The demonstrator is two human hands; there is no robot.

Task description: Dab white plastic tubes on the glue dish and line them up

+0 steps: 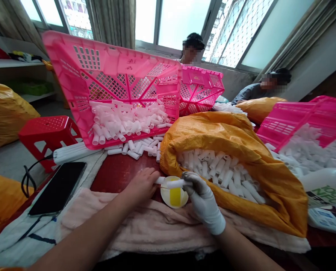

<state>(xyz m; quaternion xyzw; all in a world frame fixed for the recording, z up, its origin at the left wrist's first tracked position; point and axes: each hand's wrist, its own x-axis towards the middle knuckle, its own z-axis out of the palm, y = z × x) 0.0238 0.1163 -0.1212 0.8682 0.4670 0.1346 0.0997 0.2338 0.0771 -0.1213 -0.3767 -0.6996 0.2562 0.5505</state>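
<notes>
My bare left hand (144, 185) is closed on a short white plastic piece (160, 180), its fingertips partly hiding it. In my right hand (204, 201), which wears a white glove with grey fingertips, is a white plastic tube (174, 184) pinched near one end. The tube lies level, with its free end close to the short piece; whether they touch I cannot tell. Under both hands sits a small round dish (164, 196) with something yellow in it. Right beside my gloved hand, an orange woven sack (210, 130) gapes open, full of similar white tubes (227, 177).
A tipped pink crate (108, 56) spills white pieces onto the dark red table (111, 173). A phone (58, 188) and a power strip (72, 152) lie left, near a red stool (48, 128). A bottle (326, 186) stands right. Two people sit beyond.
</notes>
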